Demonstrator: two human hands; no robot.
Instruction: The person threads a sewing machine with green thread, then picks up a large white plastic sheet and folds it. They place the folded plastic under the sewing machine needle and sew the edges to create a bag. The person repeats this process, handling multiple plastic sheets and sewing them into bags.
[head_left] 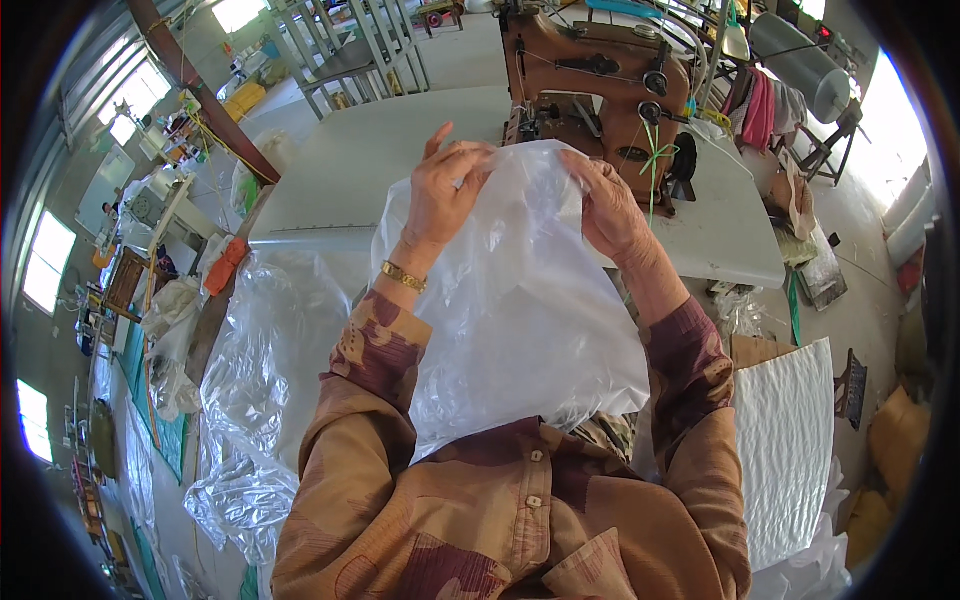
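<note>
A translucent white plastic sheet (pixel 520 290), perhaps a bag, hangs from both my hands and drapes toward my lap. My left hand (pixel 448 190) pinches its top edge, with the index finger raised apart. On the other side, my right hand (pixel 608 203) grips the same edge, its fingertips partly behind the plastic. Right behind my hands stands a brown industrial sewing machine (pixel 600 90) on a pale work table (pixel 330 190). Green thread (pixel 655 155) is tied in a bow at the machine's near side.
Crumpled clear plastic (pixel 255 390) spills off the table's left side, near an orange bundle (pixel 228 265). A silvery foam-like sheet (pixel 785 450) stands at my right. Beyond the table are grey metal chair frames (pixel 345 60). A rust-red post (pixel 205 90) rises at the left.
</note>
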